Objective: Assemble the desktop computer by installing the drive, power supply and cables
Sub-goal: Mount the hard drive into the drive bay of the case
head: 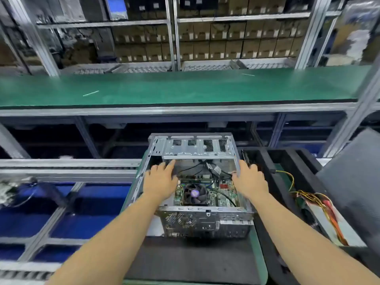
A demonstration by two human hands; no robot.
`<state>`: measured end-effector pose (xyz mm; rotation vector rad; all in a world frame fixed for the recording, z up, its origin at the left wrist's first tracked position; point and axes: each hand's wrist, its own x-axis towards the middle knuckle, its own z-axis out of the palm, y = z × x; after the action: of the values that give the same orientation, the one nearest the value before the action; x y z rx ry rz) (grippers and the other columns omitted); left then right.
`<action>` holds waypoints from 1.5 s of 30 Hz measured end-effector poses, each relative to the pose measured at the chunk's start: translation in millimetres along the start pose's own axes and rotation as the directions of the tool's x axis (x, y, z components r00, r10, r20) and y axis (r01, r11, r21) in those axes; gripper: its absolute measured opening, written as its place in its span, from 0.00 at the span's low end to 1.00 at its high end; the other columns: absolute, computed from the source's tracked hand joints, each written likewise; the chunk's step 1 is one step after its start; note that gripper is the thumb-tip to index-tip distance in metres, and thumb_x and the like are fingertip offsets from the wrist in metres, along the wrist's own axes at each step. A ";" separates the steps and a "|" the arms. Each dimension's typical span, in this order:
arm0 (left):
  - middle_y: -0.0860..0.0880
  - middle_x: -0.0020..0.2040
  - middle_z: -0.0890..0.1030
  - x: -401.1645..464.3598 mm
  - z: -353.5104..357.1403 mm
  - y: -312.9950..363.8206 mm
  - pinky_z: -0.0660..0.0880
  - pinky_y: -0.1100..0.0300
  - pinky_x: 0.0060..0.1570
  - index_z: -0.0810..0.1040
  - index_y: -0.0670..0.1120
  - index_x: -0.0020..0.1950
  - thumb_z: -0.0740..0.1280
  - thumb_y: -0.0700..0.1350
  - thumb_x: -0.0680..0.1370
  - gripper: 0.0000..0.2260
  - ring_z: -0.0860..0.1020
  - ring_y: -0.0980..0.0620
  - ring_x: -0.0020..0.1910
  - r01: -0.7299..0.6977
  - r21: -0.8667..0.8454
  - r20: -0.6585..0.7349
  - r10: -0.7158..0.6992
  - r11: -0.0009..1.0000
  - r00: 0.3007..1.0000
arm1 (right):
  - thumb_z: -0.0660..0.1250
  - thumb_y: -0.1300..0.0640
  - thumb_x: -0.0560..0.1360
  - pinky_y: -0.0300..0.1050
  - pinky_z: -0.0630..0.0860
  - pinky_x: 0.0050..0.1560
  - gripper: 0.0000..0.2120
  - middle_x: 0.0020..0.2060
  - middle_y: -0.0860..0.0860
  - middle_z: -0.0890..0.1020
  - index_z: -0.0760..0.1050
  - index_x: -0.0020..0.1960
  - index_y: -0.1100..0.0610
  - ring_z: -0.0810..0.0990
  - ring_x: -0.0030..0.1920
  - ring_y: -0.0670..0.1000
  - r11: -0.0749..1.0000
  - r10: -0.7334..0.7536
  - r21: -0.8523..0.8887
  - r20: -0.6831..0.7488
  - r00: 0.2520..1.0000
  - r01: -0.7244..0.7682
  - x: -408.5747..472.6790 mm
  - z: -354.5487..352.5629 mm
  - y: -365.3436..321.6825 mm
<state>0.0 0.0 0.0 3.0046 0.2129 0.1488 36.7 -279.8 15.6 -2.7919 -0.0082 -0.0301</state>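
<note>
An open metal computer case (205, 223) lies on its side on a dark mat in front of me. Inside it I see the motherboard (224, 197) with its round CPU fan (194, 194) and loose black cables. The silver drive cage (197, 148) spans the far end of the case. My left hand (161, 178) reaches in over the case's left wall, fingers straight, near the cage's lower edge. My right hand (247, 178) lies flat over the right wall, fingers straight. A power supply (329, 223) with yellow, red and orange wires rests in a black tray to the right.
The black foam tray (267, 182) borders the case on the right, with a grey panel (353, 171) beyond it. Blue bins (98, 204) sit under a metal frame at left. A long green shelf (174, 87) runs across behind, backed by racks of cartons.
</note>
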 end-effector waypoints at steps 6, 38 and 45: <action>0.47 0.82 0.48 0.0 13.5 -27.8 0.51 0.32 0.73 0.41 0.60 0.81 0.49 0.60 0.83 0.29 0.48 0.39 0.80 0.138 0.118 -0.010 -0.137 0.983 0.990 | 0.52 0.50 0.84 0.49 0.72 0.41 0.27 0.58 0.62 0.79 0.52 0.78 0.60 0.80 0.50 0.61 0.998 0.066 0.016 0.050 0.997 -0.067 9.2 22.5 6.5; 0.47 0.71 0.70 128.5 42.7 228.6 0.64 0.48 0.68 0.72 0.47 0.70 0.59 0.52 0.81 0.19 0.65 0.43 0.69 -0.291 -0.117 -0.004 0.293 0.949 0.956 | 0.69 0.51 0.77 0.56 0.72 0.62 0.30 0.65 0.65 0.73 0.62 0.73 0.61 0.73 0.65 0.66 0.923 0.154 0.327 0.168 0.974 -0.202 197.2 63.4 86.9; 0.49 0.70 0.72 121.8 51.5 231.4 0.62 0.49 0.69 0.74 0.48 0.67 0.58 0.49 0.79 0.17 0.64 0.44 0.70 -0.285 -0.092 -0.094 0.277 0.954 0.956 | 0.70 0.50 0.76 0.53 0.73 0.54 0.30 0.64 0.63 0.74 0.61 0.71 0.59 0.75 0.62 0.64 0.902 0.228 0.307 0.262 0.938 -0.305 217.7 84.5 91.7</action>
<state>156.5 -215.5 -9.5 2.9100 -0.2120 0.2982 256.9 -336.5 -90.4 -2.4074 0.2898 0.3205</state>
